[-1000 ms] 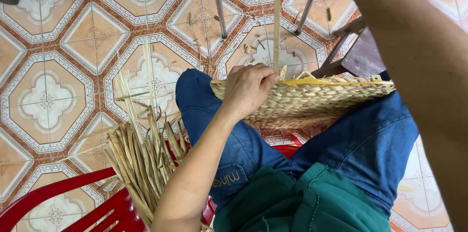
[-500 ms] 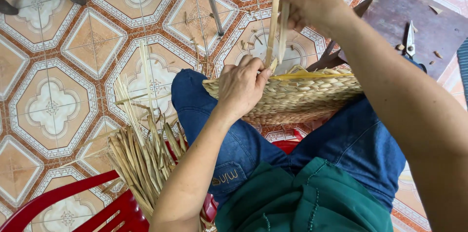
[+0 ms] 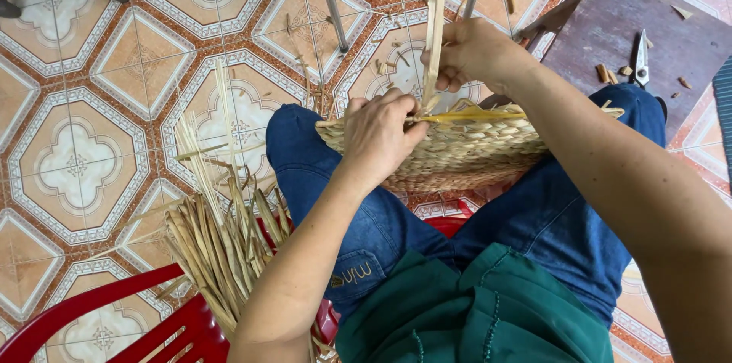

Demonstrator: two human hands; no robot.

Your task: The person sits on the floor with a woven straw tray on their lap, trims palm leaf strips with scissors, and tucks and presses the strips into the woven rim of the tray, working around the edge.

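A woven straw basket (image 3: 465,151) lies across my knees, its rim toward the floor tiles. My left hand (image 3: 379,134) is closed on the basket's rim at its left part, thumb beside a yellow band along the edge. My right hand (image 3: 474,52) is just above the rim, pinching a long flat straw strand (image 3: 435,35) that stands upright out of the weave.
A bundle of loose dried straw (image 3: 221,241) leans on a red plastic chair (image 3: 114,317) at lower left. A dark wooden stool (image 3: 633,20) at upper right carries small scissors (image 3: 642,59) and straw scraps. Metal chair legs (image 3: 329,1) stand on the patterned tiles ahead.
My right hand has come down from high up to just above the basket rim, pulling the strand with it. The left hand stays on the rim.
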